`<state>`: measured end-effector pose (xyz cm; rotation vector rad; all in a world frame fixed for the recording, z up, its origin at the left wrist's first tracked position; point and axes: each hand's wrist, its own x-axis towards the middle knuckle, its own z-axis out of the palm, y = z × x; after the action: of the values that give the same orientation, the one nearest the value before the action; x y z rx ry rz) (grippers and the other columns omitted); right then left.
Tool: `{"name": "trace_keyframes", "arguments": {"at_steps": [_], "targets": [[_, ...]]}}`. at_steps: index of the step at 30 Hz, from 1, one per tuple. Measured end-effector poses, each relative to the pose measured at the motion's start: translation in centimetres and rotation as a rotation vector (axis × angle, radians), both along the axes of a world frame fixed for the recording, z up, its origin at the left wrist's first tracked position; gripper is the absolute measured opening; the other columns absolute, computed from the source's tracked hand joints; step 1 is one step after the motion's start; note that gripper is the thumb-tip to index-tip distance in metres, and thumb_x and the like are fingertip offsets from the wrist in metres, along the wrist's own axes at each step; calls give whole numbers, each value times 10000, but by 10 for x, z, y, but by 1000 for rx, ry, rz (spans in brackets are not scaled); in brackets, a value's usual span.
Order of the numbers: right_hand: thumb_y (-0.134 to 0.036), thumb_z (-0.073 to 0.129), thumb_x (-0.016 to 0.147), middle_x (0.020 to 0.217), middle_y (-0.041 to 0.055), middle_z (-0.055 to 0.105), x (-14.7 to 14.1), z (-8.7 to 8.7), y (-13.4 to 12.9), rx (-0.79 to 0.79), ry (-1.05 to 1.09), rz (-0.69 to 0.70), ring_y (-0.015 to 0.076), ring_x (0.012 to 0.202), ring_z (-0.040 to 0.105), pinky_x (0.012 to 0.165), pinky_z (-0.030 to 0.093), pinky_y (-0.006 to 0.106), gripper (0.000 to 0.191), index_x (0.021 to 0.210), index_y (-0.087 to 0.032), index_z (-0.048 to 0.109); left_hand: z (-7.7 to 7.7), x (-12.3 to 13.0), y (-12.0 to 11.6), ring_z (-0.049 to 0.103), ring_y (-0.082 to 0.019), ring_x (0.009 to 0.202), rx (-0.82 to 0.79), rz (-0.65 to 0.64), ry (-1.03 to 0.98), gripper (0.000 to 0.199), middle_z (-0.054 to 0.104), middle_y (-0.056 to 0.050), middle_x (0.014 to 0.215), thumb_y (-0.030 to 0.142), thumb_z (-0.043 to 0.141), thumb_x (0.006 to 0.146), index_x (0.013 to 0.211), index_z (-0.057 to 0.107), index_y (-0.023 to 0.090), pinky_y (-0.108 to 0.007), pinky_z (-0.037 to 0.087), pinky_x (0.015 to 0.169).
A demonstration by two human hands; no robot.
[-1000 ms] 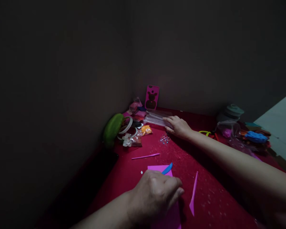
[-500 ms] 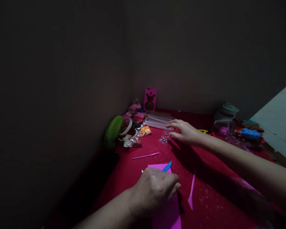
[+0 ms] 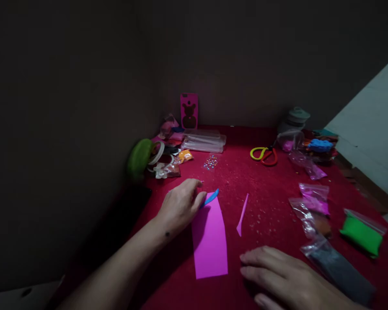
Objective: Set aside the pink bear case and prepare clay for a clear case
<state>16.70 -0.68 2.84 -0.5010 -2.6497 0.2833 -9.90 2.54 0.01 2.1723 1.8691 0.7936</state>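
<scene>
On the red surface (image 3: 233, 178) lie a pink sheet (image 3: 211, 249), a thin pink tool (image 3: 243, 215), yellow-and-red scissors (image 3: 267, 149) and clear plastic cases (image 3: 203, 142), with a grey packet (image 3: 341, 269) and green packet (image 3: 362, 234) at the right

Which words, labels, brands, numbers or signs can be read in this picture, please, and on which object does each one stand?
None can be read.
Pink phone case: bear picture, no readable letters; the small dark mark above the bear is too small to identify.
Pink sheet: no writing visible.
Green packet: no readable print.
</scene>
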Motion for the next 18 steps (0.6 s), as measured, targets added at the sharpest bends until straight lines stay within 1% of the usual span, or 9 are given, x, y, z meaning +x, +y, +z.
{"name": "trace_keyframes", "arguments": {"at_steps": [1, 2, 4, 6, 9, 12, 14, 16, 18], "targets": [[-228, 315, 1010, 1025, 44, 737, 1, -9, -5, 14, 18, -52, 161, 947, 688, 822, 558, 232, 395, 1011, -194, 708, 0, -2, 1, 637, -199, 787, -33, -17, 24, 198, 676, -65, 889, 300, 596, 878, 1016, 608, 159, -308, 500, 686], [-212, 321, 1005, 1072, 53, 727, 1, -17, -9, 30, -2, -58, 186, 986, 681, 866, 556, 275, 390, 1042, -181, 708, 0, -3, 2, 630, -213, 821, -59, -37, 49, 236, 670, -73, 914, 337, 630, 856, 1006, 608, 157, -326, 506, 711], [-187, 326, 1000, 1048, 41, 735, 0, -29, -15, 84, 117, -109, 202, 948, 690, 851, 570, 319, 394, 1014, -180, 720, -2, -2, 3, 608, -246, 893, -96, -72, 100, 338, 655, -93, 967, 422, 676, 811, 1007, 613, 154, -376, 508, 775], [-179, 350, 990, 1148, 56, 703, -1, -37, -15, 81, 96, -119, 228, 1028, 670, 899, 568, 364, 370, 1070, -163, 711, -5, 5, 1, 571, -298, 997, -108, -89, 151, 495, 630, -136, 1076, 504, 681, 783, 1114, 600, 144, -457, 485, 853], [-178, 392, 967, 1280, 99, 627, -1, -41, -6, 112, -7, -151, 301, 1169, 600, 948, 549, 468, 357, 1181, -133, 674, -11, 20, -7, 454, -384, 1217, -117, -124, 212, 793, 510, -207, 1329, 625, 646, 753, 1361, 461, 151, -579, 393, 980], [-269, 448, 958, 1375, 147, 536, 1, -47, 3, 100, -111, -225, 366, 1272, 502, 994, 495, 551, 416, 1306, -91, 589, -17, 26, -15, 344, -414, 1353, -154, -199, 254, 998, 382, -225, 1478, 719, 645, 676, 1464, 341, 186, -613, 314, 1065], [-340, 463, 958, 1434, 162, 462, 1, -49, 6, 46, -181, -240, 378, 1330, 427, 1040, 443, 566, 489, 1365, -77, 530, -20, 20, -15, 306, -423, 1388, -172, -226, 270, 1040, 336, -243, 1511, 729, 644, 664, 1481, 313, 178, -617, 296, 1087], [-394, 459, 962, 1488, 155, 379, -1, -49, 5, -41, -246, -221, 371, 1375, 357, 1080, 397, 555, 546, 1415, -88, 469, -20, 9, -10, 296, -426, 1399, -175, -228, 273, 1010, 337, -255, 1509, 716, 629, 692, 1478, 318, 164, -618, 294, 1094], [-428, 451, 963, 1525, 146, 301, -5, -44, 4, -143, -302, -190, 360, 1405, 298, 1112, 356, 541, 584, 1449, -105, 420, -20, -3, -5, 308, -403, 1402, -172, -238, 265, 969, 350, -242, 1508, 688, 632, 715, 1476, 318, 177, -589, 319, 1098]]}}
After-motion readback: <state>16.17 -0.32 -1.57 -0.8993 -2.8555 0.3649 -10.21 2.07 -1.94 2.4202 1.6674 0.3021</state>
